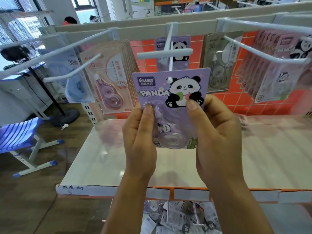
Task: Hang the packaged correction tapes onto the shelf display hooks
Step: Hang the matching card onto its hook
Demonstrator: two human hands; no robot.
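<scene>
Two hands are holding one purple panda pack (170, 92) up in front of the middle hook (170, 64), and the hook's white tip is showing right at the hanging hole near the top of the card. The left hand (140, 137) is pinching the pack's left edge with the thumb lying flat on the front, and the right hand (217, 132) is doing the same on the right edge, thumb pressing just under the panda drawing. The other fingers are hiding behind the card, so I can't tell how they're lying. One matching purple pack (179, 46) is hanging at the back of that same hook. To the left, pink packs (111, 78) and a blue pack (76, 80) are hanging on their own hooks, and to the right grey packs (217, 65) and a row of pink panda packs (278, 68) are doing likewise. The white shelf (109, 157) is sitting under the hands, and below its front edge a pile of loose packs (177, 220) is lying jumbled. A blue chair (18, 134) is standing off to the left on the wood floor.
</scene>
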